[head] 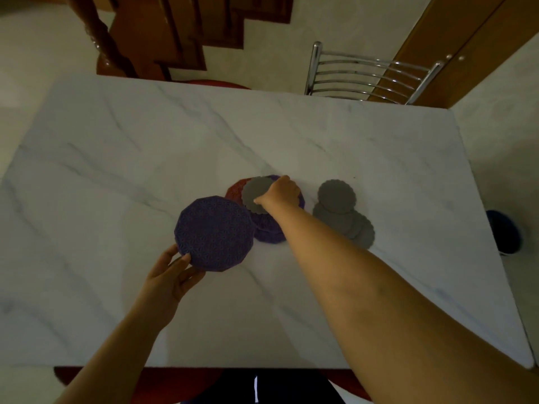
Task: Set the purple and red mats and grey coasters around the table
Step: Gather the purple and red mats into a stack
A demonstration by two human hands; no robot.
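L hand (172, 272) is pinching the near-left rim of a purple mat (215, 233), thumb on top and fingers curling underneath. The mat is facing up, patterned side to the camera, w/ its far-right rim overlapping a second purple mat (268, 228). Can't tell if it's resting on the desk (116, 147) or lifted just off it.

R hand (281, 192) is reaching further out and gripping a grey coaster (256, 193): thumb pressing on top at the near edge, fingers curling round the right rim. That scalloped coaster is sitting over the middle pile, roughly flat, covering part of a red mat (234, 191) on its left and the far part of the second purple mat.

Just right of the pile, not touching it, a coaster stack (342, 217) is lying fanned out on the desk, approx. four or five discs; the fan's long axis is running from far-left to near-right, top disc at the far end.

All this is lying around mid-desk, on white marble w/ grey veins. A chrome chair (370, 74) is standing at the far edge, wooden stairs (163, 33) beyond on the left, and a dark blue object (506, 236) is lying on the floor to the right.
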